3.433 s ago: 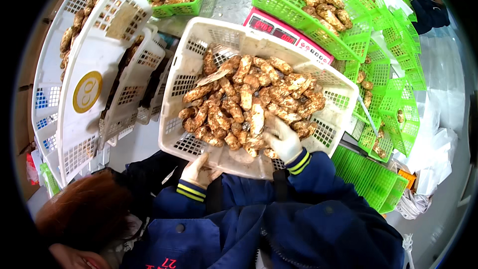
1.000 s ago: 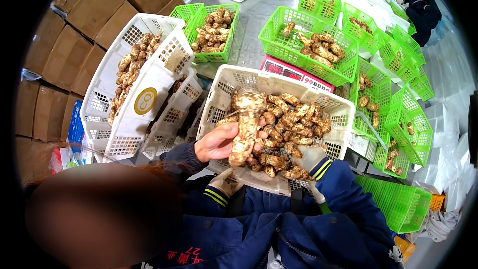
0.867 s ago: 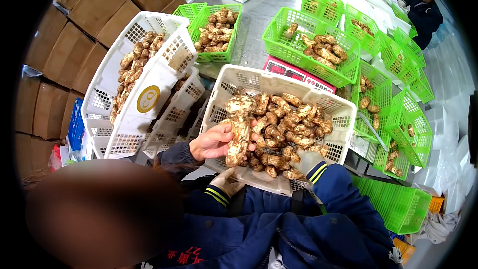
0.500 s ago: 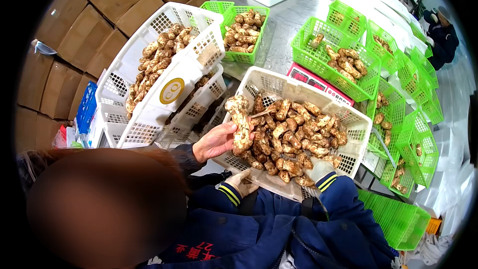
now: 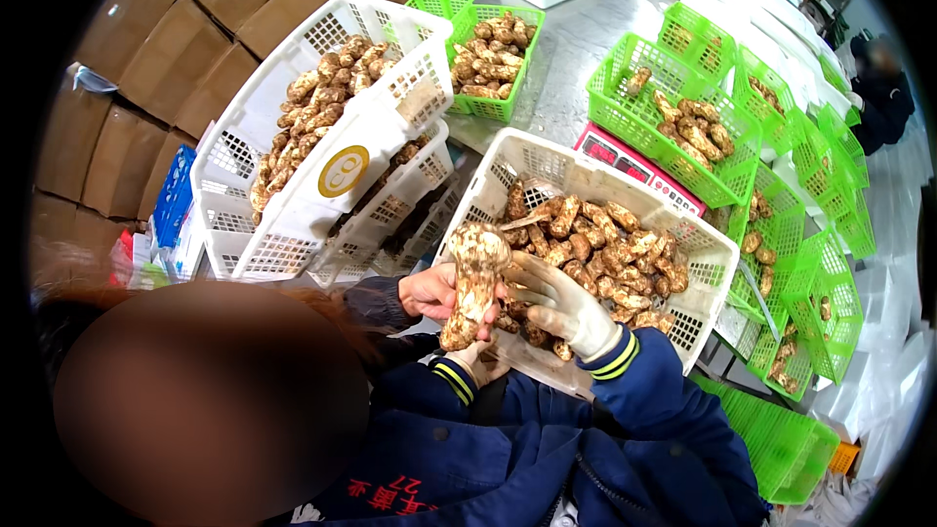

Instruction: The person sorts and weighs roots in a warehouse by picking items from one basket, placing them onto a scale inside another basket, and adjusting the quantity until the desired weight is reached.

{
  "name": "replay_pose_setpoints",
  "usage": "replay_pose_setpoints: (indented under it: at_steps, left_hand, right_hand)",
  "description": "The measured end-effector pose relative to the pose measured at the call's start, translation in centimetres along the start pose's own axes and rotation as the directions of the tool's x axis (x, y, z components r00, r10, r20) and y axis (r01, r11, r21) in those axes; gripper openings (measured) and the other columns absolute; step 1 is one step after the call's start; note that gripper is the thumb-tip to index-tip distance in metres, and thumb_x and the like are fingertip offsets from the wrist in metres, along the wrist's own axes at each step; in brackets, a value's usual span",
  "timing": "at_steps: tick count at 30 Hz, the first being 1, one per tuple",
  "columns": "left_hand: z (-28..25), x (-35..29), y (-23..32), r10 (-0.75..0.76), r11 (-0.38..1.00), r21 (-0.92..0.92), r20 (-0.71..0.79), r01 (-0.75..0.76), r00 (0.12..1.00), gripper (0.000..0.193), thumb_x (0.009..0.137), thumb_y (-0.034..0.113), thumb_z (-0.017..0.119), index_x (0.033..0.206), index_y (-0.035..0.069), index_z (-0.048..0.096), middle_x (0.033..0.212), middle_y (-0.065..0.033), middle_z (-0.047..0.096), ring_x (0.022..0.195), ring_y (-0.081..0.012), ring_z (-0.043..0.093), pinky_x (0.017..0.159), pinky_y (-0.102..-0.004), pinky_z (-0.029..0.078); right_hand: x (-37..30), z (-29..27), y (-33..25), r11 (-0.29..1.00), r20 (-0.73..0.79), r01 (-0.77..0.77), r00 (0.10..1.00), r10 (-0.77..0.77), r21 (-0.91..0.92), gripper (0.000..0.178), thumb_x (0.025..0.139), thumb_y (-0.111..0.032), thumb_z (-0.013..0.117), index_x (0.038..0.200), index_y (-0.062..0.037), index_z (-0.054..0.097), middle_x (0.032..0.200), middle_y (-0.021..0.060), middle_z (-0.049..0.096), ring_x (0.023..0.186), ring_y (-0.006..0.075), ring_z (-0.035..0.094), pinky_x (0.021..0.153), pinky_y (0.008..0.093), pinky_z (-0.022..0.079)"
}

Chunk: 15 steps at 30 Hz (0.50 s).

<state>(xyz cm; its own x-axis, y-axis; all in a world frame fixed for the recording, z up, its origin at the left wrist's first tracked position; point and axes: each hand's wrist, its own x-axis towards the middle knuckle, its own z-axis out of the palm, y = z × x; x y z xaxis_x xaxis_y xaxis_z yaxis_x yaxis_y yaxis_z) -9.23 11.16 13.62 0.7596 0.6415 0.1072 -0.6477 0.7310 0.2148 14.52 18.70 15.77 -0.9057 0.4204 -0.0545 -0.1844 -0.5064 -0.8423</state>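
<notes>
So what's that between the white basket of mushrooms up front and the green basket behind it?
A red weighing scale, mostly hidden by the far rim of the white basket, shows in the head view.

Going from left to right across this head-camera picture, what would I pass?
Cardboard boxes → stacked white baskets with mushrooms → big mushroom held up by a co-worker's bare hand → white basket full of mushrooms → row of green baskets.
</notes>
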Motion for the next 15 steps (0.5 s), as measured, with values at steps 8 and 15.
replay_pose_setpoints:
  at_steps: [8,15]
  left_hand:
    - [2.8,0.4,-0.1,0.089,0.901,0.427,-0.351,0.075,0.932,0.060,0.076,0.018,0.074,0.123,-0.004,0.045,0.115,-0.0160,0.057,0.101,-0.0289,0.059,0.089,-0.0366,0.047]
    - [1.2,0.8,-2.4,0.178,0.923,0.384,-0.456,0.012,0.872,0.070,0.092,0.047,0.048,0.141,0.002,0.026,0.131,-0.0116,0.046,0.119,-0.0195,0.047,0.098,-0.0370,0.041]
  right_hand:
    - [4.4,4.6,-3.8,0.990,-0.161,0.108,0.983,-0.093,0.088,0.062,0.076,-0.003,0.072,0.129,0.0022,0.040,0.110,0.0081,0.058,0.101,0.0139,0.056,0.089,0.0284,0.045]
    - [3.4,1.2,-3.8,0.922,-0.232,0.199,0.965,-0.124,0.332,0.052,0.082,-0.007,0.064,0.129,0.0015,0.042,0.116,0.0160,0.058,0.104,0.0224,0.058,0.092,0.0335,0.047]
